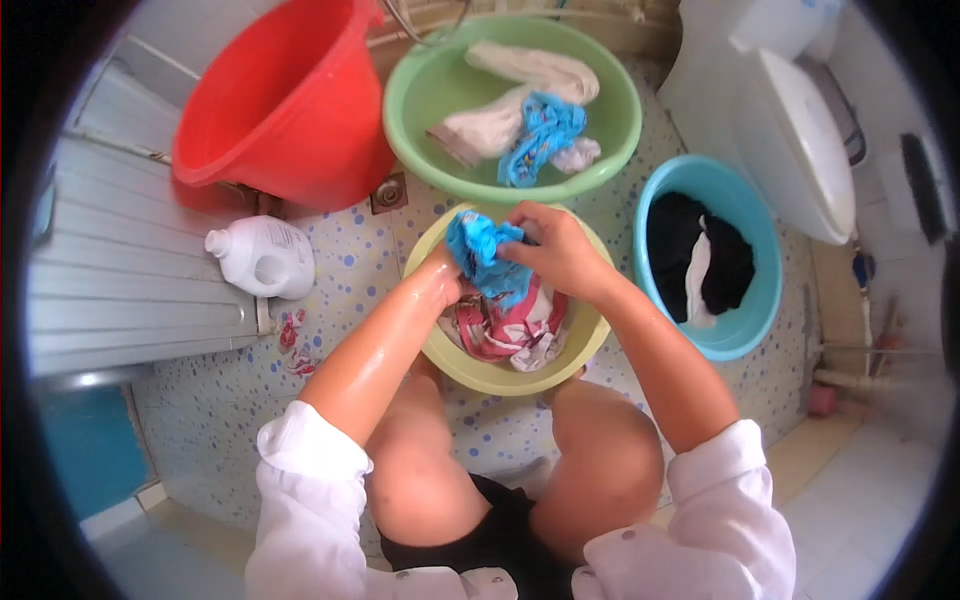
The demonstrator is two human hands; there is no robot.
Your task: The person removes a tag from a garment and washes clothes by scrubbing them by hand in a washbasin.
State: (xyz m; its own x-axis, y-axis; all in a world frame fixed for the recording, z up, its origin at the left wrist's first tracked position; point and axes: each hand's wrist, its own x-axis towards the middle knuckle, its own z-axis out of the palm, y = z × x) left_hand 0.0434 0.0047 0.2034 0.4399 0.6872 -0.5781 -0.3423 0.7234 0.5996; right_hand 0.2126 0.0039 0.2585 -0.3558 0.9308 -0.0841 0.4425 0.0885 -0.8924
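Note:
A wet, crumpled blue patterned cloth (483, 243) is held up between my two hands, over the yellow basin (445, 355). My right hand (560, 250) is closed, pinching the cloth's right side with thumb and fingers. At the cloth's left lower edge is my left hand (452, 278), gripping it from beneath; its fingers are mostly hidden by the fabric. Below them, red-and-white striped laundry (515, 330) lies in the basin. Both forearms look wet.
Behind stands a green basin (400, 120) with white garments (535, 75) and another blue cloth (545, 135). A red bucket (300, 120) and white jug (265, 255) are left. Right, a turquoise basin (745, 330) holds black clothes (675, 245), near a toilet (800, 130).

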